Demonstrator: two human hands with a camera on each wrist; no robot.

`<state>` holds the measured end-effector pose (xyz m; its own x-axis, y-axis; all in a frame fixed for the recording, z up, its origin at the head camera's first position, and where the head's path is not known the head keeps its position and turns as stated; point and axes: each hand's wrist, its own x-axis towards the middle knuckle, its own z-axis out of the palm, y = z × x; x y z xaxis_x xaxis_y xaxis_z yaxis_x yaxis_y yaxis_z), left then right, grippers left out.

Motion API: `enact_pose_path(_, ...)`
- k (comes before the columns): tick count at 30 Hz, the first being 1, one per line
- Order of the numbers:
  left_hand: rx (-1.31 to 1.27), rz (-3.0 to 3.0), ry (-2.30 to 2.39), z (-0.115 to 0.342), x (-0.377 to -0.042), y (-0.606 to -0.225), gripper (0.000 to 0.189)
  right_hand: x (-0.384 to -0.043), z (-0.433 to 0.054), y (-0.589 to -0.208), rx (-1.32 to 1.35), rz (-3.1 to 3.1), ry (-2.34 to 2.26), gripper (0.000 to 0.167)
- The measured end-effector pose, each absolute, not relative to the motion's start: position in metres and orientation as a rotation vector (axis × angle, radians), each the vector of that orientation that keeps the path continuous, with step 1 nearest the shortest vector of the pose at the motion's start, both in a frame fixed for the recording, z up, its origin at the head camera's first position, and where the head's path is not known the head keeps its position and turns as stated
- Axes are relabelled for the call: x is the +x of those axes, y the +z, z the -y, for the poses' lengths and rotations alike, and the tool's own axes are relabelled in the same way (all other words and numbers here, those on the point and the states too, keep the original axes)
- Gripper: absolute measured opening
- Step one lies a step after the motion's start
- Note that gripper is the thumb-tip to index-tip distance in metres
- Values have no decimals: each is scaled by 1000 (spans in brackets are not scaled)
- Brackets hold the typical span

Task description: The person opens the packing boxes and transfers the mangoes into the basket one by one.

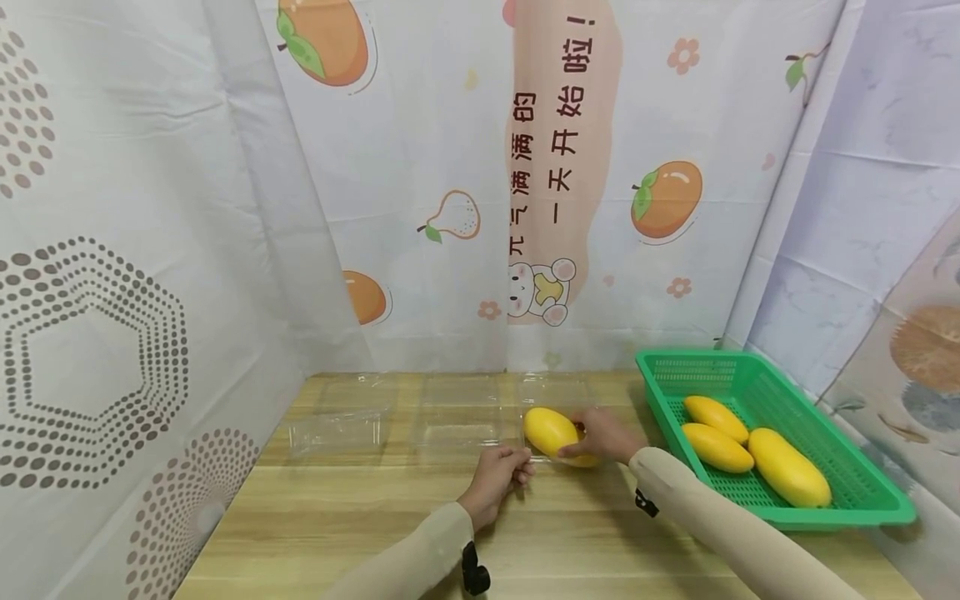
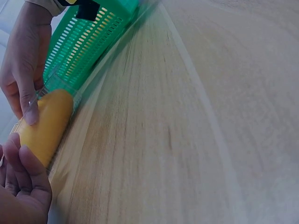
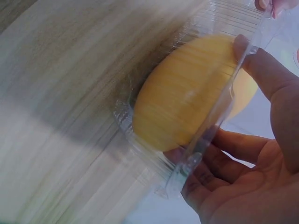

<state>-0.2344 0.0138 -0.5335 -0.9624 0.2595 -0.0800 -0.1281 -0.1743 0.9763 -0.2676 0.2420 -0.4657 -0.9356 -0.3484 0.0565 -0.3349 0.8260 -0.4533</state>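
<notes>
A yellow mango (image 1: 550, 430) lies in the right-hand clear plastic box (image 3: 219, 109), showing through its wall. My right hand (image 1: 609, 435) holds the mango, thumb on one side and curled fingers on the other. More yellow shows below that hand in the head view; I cannot tell whether it is a second mango. My left hand (image 1: 495, 482) is at the front left corner of the box, its fingers curled. In the right wrist view the left fingertips (image 3: 279, 6) pinch the box rim.
Two more clear plastic boxes stand to the left: a middle box (image 1: 459, 435) and a far-left box (image 1: 337, 432). A green plastic basket (image 1: 847, 521) with several mangoes (image 1: 787, 467) stands at the right. Printed curtains (image 1: 420, 125) close off the back and sides of the wooden table (image 1: 360, 517).
</notes>
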Motion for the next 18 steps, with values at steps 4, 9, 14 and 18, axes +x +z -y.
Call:
enact_pose_path(4, 140, -1834, 2229, -14, -233, -532, 29, -267, -240, -468, -564, -2982, -728, 41)
enact_pose_path(9, 137, -1837, 2231, -15, -234, -534, 29, -270, -238, -471, -535, -2989, -718, 43)
enact_pose_path(14, 144, -1837, 2231, -15, -234, -535, 29, -270, -236, -469, -493, -2987, -725, 42)
enact_pose_path(18, 144, -1835, 2231, -15, -234, -533, 30, -270, -233, -468, -473, -2992, -702, 43)
